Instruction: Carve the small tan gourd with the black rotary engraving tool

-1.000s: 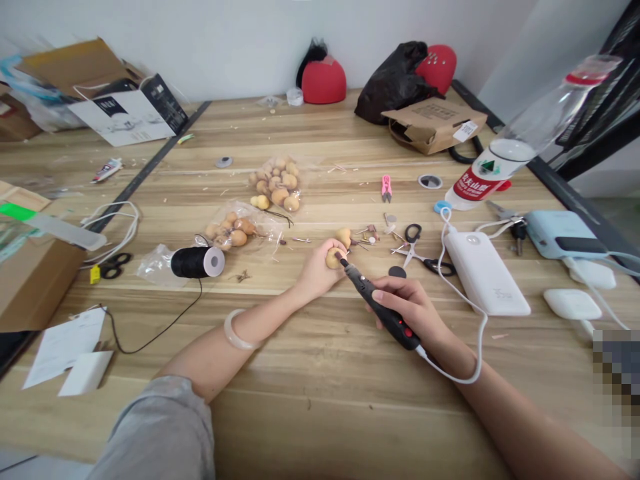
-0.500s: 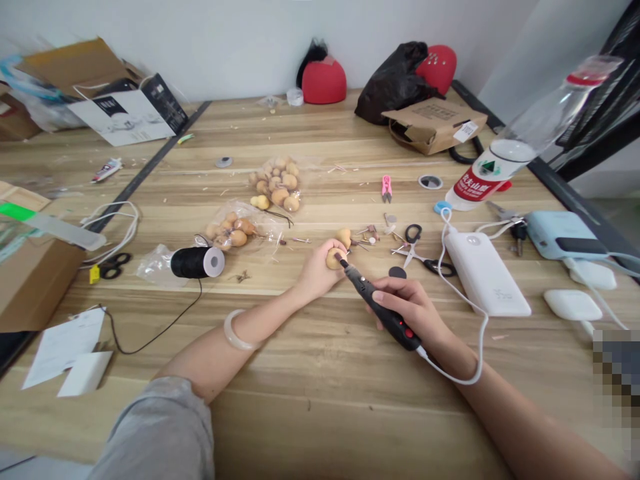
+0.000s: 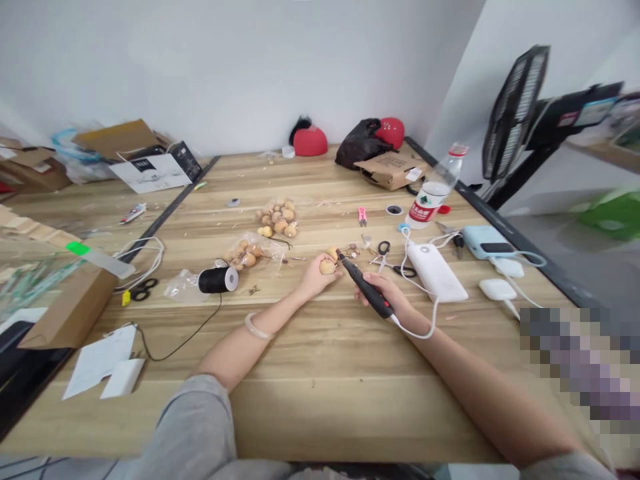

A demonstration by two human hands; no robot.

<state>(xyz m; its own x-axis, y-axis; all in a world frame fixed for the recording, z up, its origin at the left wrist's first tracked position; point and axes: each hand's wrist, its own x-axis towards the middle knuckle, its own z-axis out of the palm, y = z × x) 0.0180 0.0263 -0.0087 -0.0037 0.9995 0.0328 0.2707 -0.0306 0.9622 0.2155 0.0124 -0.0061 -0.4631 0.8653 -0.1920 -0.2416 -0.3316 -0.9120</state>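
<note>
My left hand (image 3: pixel 316 279) grips a small round gourd (image 3: pixel 327 267), tan and smooth. My right hand (image 3: pixel 387 293) is wrapped around a black rotary tool (image 3: pixel 367 288) with a white cable at its rear end. The tool's dark tip lies just above and right of the gourd; whether it touches cannot be made out. Behind the gourd a second tan piece (image 3: pixel 333 253) partly shows. Several small tool bits (image 3: pixel 351 251) and a pair of scissors (image 3: pixel 383 257) lie past the tool. Clear bags of gourds (image 3: pixel 280 217) rest farther back.
A white power bank (image 3: pixel 436 272) with cables stands right of my right hand. Behind it is a water bottle (image 3: pixel 433 193). Pink pliers (image 3: pixel 363 215) lie farther off. A black thread spool (image 3: pixel 218 280) and a cardboard box (image 3: pixel 75 307) are at left. A fan (image 3: pixel 517 113) stands right of the table.
The view has tilted up and shows more wall and the fan. The tool's tip, over the gourd's face before, now sits at its upper right edge. Both hands keep their hold.
</note>
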